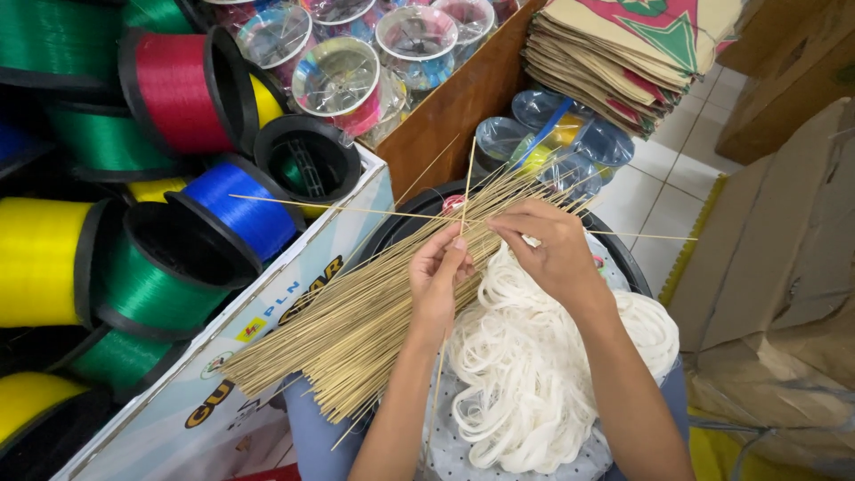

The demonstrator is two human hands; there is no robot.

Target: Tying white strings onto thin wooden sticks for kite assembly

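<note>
Thin bamboo sticks (356, 330) lie in a big bundle across the lap, long axis running lower left to upper right. Left hand (438, 278) pinches one stick upright; right hand (552, 249) grips another lying sideways. White looped string (534, 374) is piled beneath. A cardboard box (267, 312) at left holds glossy thread spools (178, 89) in several colours.

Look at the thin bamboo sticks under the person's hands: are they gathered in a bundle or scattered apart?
Mostly gathered. The bamboo sticks lie side by side in one thick bundle, fanning at the ends; a few single sticks cross near the left hand and right hand.
</note>
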